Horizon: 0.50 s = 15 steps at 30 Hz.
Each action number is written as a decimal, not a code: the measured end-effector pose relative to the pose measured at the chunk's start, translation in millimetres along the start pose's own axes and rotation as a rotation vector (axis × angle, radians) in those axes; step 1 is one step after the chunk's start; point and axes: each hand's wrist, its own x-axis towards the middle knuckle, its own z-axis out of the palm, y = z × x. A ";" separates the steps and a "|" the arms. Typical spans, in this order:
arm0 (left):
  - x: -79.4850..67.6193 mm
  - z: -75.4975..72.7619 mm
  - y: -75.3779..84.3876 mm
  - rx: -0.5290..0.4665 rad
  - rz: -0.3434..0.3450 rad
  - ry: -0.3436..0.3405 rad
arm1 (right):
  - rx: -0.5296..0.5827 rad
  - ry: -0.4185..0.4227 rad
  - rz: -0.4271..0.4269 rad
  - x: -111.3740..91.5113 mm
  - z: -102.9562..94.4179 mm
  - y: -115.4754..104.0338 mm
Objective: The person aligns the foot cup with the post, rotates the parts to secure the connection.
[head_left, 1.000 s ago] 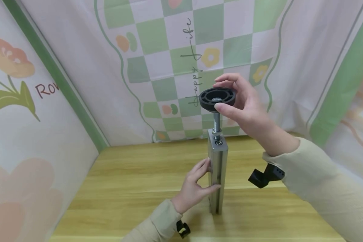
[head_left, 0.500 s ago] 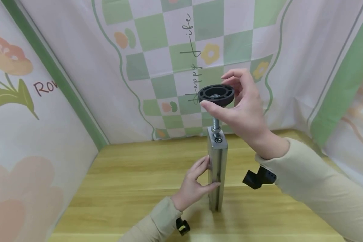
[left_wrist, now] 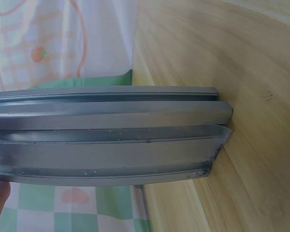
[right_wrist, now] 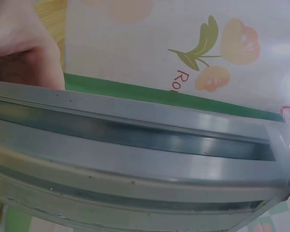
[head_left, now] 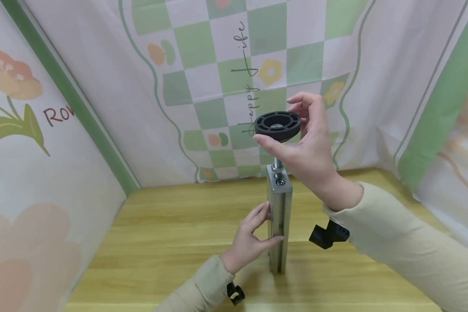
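An aluminum profile [head_left: 279, 225] stands upright on the wooden table, with long slots down its sides. My left hand [head_left: 247, 242] grips its lower half, thumb across the near side and fingers on the left. In the left wrist view the foot end of the profile [left_wrist: 106, 154] meets the wood. At the top, a black round leveling foot [head_left: 277, 123] sits on a threaded rod [head_left: 277, 163] with a nut, beside a round screw in the end face. My right hand [head_left: 310, 143] holds the foot's rim, thumb at the front left, fingers curled behind at the right.
The wooden table [head_left: 171, 225] reaches back to a curtain [head_left: 203, 78] with a green check print. A second printed curtain [head_left: 43, 173] hangs on the left. Each wrist carries a black camera mount [head_left: 327, 234].
My right hand has turned around the foot, its thumb sliding left along the near rim and its wrist shifting left. My left hand has kept its grip on the profile.
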 end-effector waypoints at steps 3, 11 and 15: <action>-0.8 -0.5 -0.4 0.005 0.009 0.003 | 0.009 -0.029 0.023 0.0 -0.5 -0.4; 0.3 -1.0 1.5 0.019 0.020 0.006 | 0.320 -0.258 0.189 9.9 -9.3 -1.5; 1.9 -0.2 2.0 0.026 0.033 0.007 | 0.598 -0.368 0.259 20.9 -16.5 6.7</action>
